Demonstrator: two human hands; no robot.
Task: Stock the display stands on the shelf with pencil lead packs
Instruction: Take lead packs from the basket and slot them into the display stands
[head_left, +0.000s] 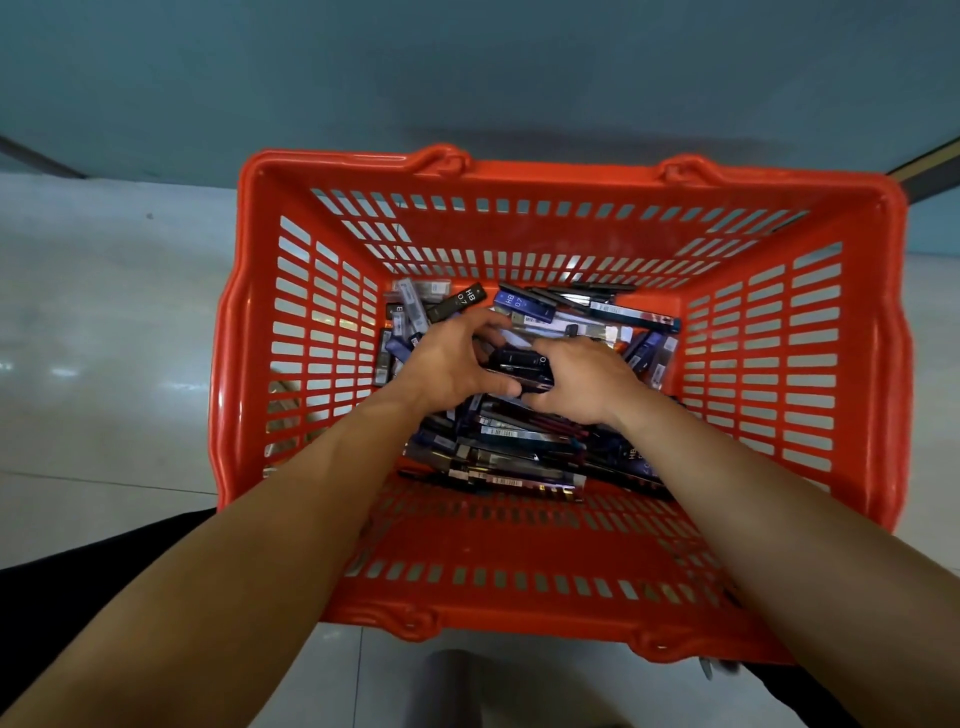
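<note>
An orange plastic basket (561, 545) stands on the floor below me. Its bottom holds a heap of pencil lead packs (519, 457), dark and blue, some marked HB 0.7. Both my arms reach down into it. My left hand (447, 364) and my right hand (582, 379) meet over the middle of the heap. Together they grip a small stack of dark lead packs (519, 366), fingers curled round it from either side. No display stand or shelf front shows in this view.
The basket sits on pale glossy floor tiles (104, 338). A blue-grey panel (467, 78) rises just behind the basket's far rim. The basket's handles (447, 156) lie folded down on the far rim.
</note>
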